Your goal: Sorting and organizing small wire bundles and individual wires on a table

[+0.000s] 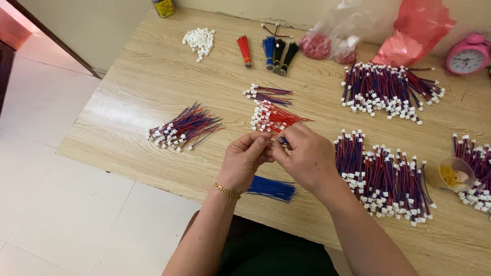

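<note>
The left hand (244,159) and the right hand (303,156) meet, fingertips pressed together, pinching a thin blue wire (283,140) between them. Big heaps of red-and-blue wires with white plastic plugs (388,179) lie right of the fingers, so lots looks done. Just past the fingers, red wires with plugs (273,117) wait. Under the fingers lies a bundle of loose blue wires (272,188), so more is left.

Light wood-grain surface (153,66) took up most of the view, pushed against a plain cream wall (102,20) beyond the fingers. Left of the fingers was a pale tiled floor (46,204), glossy with soft daylight, and a dark doorframe (51,38) in the far left corner.
</note>
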